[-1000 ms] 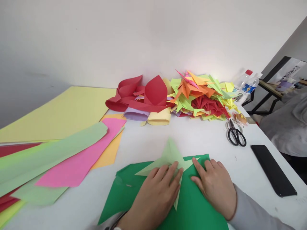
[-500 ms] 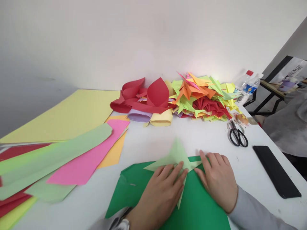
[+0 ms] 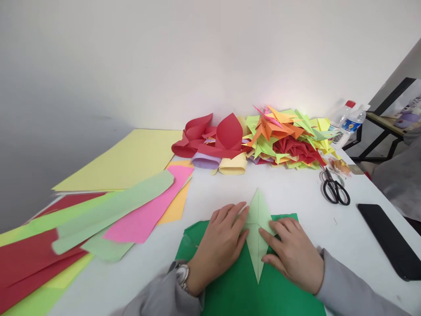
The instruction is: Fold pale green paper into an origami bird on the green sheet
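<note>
Two bare hands rest at a pale green, diamond-shaped piece of folded paper, which lies between them, its long axis pointing away from the person. The left hand (image 3: 223,239) is unclenched, its fingers extended against the left edge of the pale green diamond (image 3: 254,251). The right hand (image 3: 291,250) is likewise loose, gripping nothing, index fingertip on the paper near the middle crease and thumb near the lower right edge. Beneath both hands is a large dark green sheet (image 3: 237,292); the diamond's far tip reaches past it over the white tabletop (image 3: 220,191). Beyond the right hand, farther off to the right, lie black-handled metal scissors (image 3: 335,192) and a flat black rectangular object (image 3: 391,241). Well past both hands sits a heap of multicoloured pointed folded papers (image 3: 289,138). Left of the left hand, a bright pink paper piece (image 3: 148,215) lies partly under a long pale green strip (image 3: 115,210).
</note>
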Demonstrator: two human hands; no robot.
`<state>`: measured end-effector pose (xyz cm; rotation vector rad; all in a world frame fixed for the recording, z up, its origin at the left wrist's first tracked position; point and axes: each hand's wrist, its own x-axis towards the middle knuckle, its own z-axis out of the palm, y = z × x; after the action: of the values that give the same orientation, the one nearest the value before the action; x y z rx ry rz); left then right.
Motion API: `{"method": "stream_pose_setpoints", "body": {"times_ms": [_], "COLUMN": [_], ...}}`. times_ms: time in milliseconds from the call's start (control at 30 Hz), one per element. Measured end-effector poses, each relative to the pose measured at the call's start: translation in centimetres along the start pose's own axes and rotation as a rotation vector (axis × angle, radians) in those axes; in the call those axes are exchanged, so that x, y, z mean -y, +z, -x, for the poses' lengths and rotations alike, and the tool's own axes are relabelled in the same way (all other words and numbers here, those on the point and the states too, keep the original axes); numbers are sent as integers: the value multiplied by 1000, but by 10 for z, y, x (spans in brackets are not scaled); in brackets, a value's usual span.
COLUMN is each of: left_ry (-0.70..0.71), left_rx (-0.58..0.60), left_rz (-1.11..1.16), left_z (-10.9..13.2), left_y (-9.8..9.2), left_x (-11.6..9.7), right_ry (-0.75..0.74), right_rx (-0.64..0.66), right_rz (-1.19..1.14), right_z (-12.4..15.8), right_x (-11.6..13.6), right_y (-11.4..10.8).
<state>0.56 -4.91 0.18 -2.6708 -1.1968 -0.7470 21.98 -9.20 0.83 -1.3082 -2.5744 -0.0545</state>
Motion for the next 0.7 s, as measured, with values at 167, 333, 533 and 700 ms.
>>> {"method": "stream_pose_setpoints", "body": {"times_ms": [167, 333, 533, 700], "left_ry": [29, 67, 132, 174], "left_rx": [55, 38, -55, 7], "left_rz": [-10, -49, -61, -91], "left_z": [0, 3, 2, 2], "left_y": [0, 4, -1, -5], "left_x": [-5, -6, -9, -15], "right_ry": [7, 19, 29, 37], "right_rx": [32, 38, 33, 2], "right_rz": [-1, 8, 1, -2], "right_z": [-1, -1, 0, -1], "right_x": [1, 2, 1, 1], "right_y": [2, 3, 4, 5]}}
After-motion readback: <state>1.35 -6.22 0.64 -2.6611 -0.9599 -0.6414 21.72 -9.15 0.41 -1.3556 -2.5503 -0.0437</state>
